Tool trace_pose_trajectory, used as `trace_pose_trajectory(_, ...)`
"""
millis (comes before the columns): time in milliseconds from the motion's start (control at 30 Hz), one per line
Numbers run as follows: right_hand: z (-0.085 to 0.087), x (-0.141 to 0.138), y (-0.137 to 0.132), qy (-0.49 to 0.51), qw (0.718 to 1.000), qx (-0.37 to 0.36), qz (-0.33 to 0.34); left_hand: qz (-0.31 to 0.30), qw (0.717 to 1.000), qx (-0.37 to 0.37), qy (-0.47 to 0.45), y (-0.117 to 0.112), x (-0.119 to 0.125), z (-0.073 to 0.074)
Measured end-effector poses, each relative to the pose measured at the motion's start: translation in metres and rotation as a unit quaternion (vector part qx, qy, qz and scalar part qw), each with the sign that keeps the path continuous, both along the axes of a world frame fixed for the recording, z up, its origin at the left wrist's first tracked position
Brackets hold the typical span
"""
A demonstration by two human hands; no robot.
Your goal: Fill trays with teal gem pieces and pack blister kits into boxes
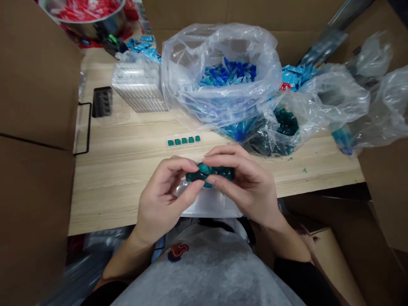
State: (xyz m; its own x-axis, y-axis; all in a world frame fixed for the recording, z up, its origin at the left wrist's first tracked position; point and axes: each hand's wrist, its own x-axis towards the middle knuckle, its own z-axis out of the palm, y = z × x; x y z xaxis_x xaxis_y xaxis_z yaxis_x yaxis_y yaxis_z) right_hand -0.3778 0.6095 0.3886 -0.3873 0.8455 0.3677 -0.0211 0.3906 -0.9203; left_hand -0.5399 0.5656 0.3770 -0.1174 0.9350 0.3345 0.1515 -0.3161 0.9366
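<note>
My left hand [162,191] is closed, its thumb and forefinger pinching a small glossy teal piece [204,168]. From the other side my right hand [247,182] comes in with thumb and fingers closed around the same spot. Other dark teal pieces [227,172] show under the right fingers; I cannot tell whether they are held or lie below. Under the hands, near the table's front edge, is a clear plastic sheet or bag [204,206]. Just beyond the fingertips, several small teal squares [184,140] lie in a row.
A large clear bag [219,95] of blue pointed pieces stands at the back. To its right is a smaller bag [270,142] with dark teal pieces. A stack of clear plastic cases [138,87] and a metal bowl [92,27] of red packets stand left. Cardboard [32,140] walls the sides.
</note>
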Motion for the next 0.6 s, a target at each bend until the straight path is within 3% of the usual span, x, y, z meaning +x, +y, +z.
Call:
trace_pose_trajectory(167, 0.001, 0.004, 0.005, -0.032, 0.996, 0.055, 0.069, -0.073, 0.997, -0.023, -0.018, 0.001, -0.007, 0.001)
trace_pose_trajectory(333, -0.001, -0.005, 0.002, 0.037, 0.996, -0.025, 0.075, -0.174, 0.966, -0.102, -0.162, 0.007, -0.012, -0.007)
trace_pose_trajectory(467, -0.003, -0.010, 0.002, 0.045, 0.998, -0.027, 0.030, -0.197, 0.943, -0.141, -0.229, 0.007, -0.010, -0.007)
trace_pose_trajectory(600, -0.008, -0.002, 0.013, 0.101, 0.989, -0.057, -0.091, -0.220, 0.939, -0.100, -0.243, -0.001, -0.015, -0.001)
